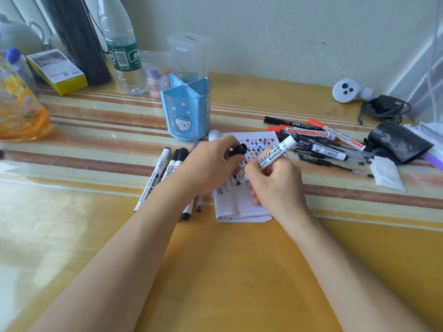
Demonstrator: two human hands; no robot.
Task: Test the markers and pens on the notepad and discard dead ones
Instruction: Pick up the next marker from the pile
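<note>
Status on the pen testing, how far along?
Done: the notepad carries rows of black, red and blue test marks, and a few markers lie left of it. In hand: the right hand holds a whiteboard marker tip-down on the page; the left hand holds a black cap. Left: likely the pile of markers and pens on the right, though which group is tested cannot be told.

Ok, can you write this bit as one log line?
right hand: holds whiteboard marker, tip at notepad | left hand: holds black cap | step: ink test
</note>
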